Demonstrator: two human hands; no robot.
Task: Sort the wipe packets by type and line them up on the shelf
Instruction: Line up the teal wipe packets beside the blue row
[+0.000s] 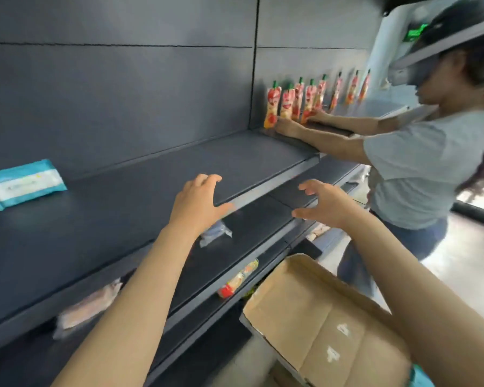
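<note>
One teal and white wipe packet (23, 184) stands on edge at the far left of the dark upper shelf (140, 191), leaning toward the back panel. My left hand (199, 202) hovers over the shelf's front edge with fingers spread and holds nothing. My right hand (323, 202) is out in front of the shelves, a little to the right, also spread and empty. On the lower shelf (252, 219) lies a clear bluish packet (215, 233) just under my left hand, and a pinkish packet (87, 307) lies further left, blurred.
An open cardboard box (319, 317) sits below my right arm. A red and yellow pouch (238, 279) lies on a low shelf. To the right another person (419, 163) lines up red spouted pouches (294, 101) on the same shelf level.
</note>
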